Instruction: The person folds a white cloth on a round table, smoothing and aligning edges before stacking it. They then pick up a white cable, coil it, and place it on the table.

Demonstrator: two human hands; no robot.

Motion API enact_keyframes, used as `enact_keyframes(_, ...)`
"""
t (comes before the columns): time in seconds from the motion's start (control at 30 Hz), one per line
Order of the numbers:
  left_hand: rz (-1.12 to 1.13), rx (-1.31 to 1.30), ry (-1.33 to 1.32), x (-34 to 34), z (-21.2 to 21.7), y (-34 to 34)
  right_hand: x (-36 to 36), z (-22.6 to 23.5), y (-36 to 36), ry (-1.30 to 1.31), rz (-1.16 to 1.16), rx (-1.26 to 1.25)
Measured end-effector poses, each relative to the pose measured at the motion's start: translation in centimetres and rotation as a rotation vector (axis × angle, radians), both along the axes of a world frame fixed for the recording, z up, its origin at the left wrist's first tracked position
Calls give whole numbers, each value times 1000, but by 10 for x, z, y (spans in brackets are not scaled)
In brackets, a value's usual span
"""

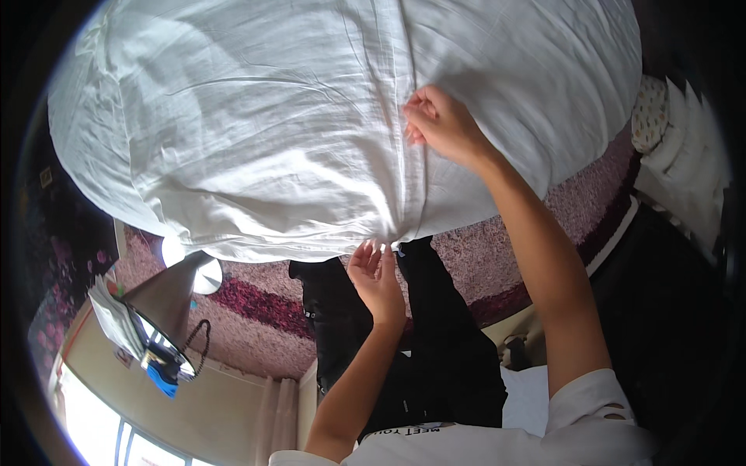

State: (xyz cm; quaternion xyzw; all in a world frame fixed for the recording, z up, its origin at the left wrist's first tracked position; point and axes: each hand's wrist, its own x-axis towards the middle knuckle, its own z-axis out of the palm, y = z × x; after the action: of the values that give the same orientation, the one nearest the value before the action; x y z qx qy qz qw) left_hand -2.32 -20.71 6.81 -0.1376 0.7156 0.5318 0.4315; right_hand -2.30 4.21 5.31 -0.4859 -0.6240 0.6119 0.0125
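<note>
A large white sheet [272,132] lies spread and wrinkled across the upper part of the view, with a seam running down its middle. My right hand [444,124] reaches out over it, the fingers pinched on the cloth at that seam. My left hand [378,276] is closer in, palm turned toward me, with its fingertips gripping the sheet's near edge where the seam ends. Below that edge I see my black trousers [435,342].
A pink and purple patterned cover [497,256] shows beneath the sheet. A lamp with a cone shade [165,299], a blue object and a string of beads are at the left. White pillows [684,147] are piled at the right. A bright window [101,423] is at lower left.
</note>
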Motion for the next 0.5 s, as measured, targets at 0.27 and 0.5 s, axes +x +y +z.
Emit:
enact_keyframes(0.27, 369, -87, 83, 27, -2, 25, 27, -15, -17, 77, -31, -203)
enact_keyframes(0.5, 532, -69, -152, 17, 2, 30, 34, -26, -16, 150, -92, -246)
